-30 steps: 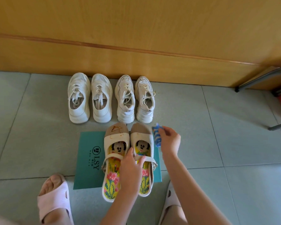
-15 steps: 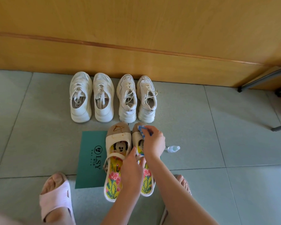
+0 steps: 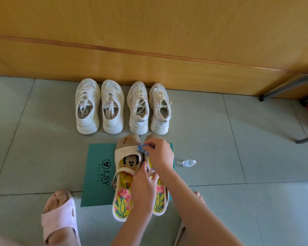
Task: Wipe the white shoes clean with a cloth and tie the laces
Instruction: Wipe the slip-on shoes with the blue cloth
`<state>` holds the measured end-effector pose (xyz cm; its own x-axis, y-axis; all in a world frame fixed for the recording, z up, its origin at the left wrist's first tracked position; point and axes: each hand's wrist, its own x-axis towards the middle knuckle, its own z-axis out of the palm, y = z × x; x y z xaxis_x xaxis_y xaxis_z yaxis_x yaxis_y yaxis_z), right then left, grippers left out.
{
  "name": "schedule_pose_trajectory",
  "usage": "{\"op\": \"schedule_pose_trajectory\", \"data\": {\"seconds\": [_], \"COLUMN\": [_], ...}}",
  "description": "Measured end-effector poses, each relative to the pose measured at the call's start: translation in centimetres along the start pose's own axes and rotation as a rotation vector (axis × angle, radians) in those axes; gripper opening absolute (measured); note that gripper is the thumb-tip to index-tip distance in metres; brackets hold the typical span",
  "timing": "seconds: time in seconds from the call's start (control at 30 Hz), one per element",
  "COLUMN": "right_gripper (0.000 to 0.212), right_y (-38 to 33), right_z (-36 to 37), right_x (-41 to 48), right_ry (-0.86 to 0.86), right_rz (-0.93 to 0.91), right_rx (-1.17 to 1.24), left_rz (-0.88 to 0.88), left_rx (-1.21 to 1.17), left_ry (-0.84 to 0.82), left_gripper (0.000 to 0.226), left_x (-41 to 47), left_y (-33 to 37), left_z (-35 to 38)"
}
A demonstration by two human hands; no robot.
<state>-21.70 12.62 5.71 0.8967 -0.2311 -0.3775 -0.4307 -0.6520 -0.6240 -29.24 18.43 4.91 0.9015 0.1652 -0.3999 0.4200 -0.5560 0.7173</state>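
Two pairs of white lace-up sneakers stand in a row against the wooden panel: the left pair (image 3: pixel 100 107) and the right pair (image 3: pixel 148 109), whose laces lie loose. Nearer me, a pair of cream strap shoes (image 3: pixel 126 174) with cartoon insoles sits on a green mat (image 3: pixel 96 174). The left strap shoe's toe carries brown scribble marks. My right hand (image 3: pixel 161 155) pinches a small blue-and-white cloth (image 3: pixel 143 148) against that toe area. My left hand (image 3: pixel 144 185) grips the pair at the straps, between the two shoes.
A small clear spray bottle (image 3: pixel 188 162) lies on the tiles right of the mat. My left foot in a pink slipper (image 3: pixel 59 219) is at lower left, my right foot (image 3: pixel 200 197) behind my right arm. Dark metal furniture legs (image 3: pixel 283 87) stand at far right.
My right hand carried the cloth leftward from beside the right strap shoe to the toe of the left strap shoe, uncovering the spray bottle. My left hand kept its hold.
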Motion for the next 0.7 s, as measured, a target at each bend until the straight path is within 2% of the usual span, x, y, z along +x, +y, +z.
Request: {"op": "schedule_pose_trajectory", "data": {"seconds": [0.03, 0.13, 0.2, 0.3, 0.37, 0.43, 0.5, 0.6, 0.7], "right_gripper": [0.014, 0.014, 0.018, 0.024, 0.024, 0.024, 0.024, 0.023, 0.022], "right_y": [-0.1, -0.3, -0.3, -0.5, -0.9, -0.8, -0.6, -0.4, -0.2], "right_z": [-0.5, -2.4, -3.3, -3.5, -2.8, -1.5, -0.2, 0.6, 0.5], "right_x": [0.0, 0.9, 2.2, 4.6, 5.7, 6.7, 7.0, 6.2, 4.9], "right_ry": [-0.021, -0.050, 0.053, 0.218, 0.252, 0.198, 0.122, 0.122, 0.164], "right_rz": [0.015, 0.152, 0.201, 0.163, 0.094, 0.029, -0.013, -0.054, -0.080], "right_rx": [0.076, 0.518, 0.607, 0.477, 0.273, -0.006, -0.173, -0.226, -0.177], "left_rz": [0.009, 0.014, 0.011, 0.012, 0.018, 0.019, 0.013, 0.010, 0.001], "left_rx": [-0.010, -0.023, -0.017, -0.012, -0.008, -0.004, -0.002, -0.005, 0.017], "left_ry": [0.000, 0.006, 0.010, 0.002, 0.003, 0.006, 0.006, 0.008, 0.008], "left_gripper": [0.047, 0.053, 0.057, 0.059, 0.058, 0.059, 0.059, 0.057, 0.056], "left_x": [-0.1, 0.0, 0.0, 0.1, 0.1, 0.2, 0.2, 0.4, 0.5], "left_y": [0.0, -0.3, -0.4, -0.5, -0.5, -0.6, -0.6, -0.7, -0.7], "left_z": [0.0, 0.2, 0.2, 0.3, 0.2, 0.3, 0.3, 0.5, 0.6]}}
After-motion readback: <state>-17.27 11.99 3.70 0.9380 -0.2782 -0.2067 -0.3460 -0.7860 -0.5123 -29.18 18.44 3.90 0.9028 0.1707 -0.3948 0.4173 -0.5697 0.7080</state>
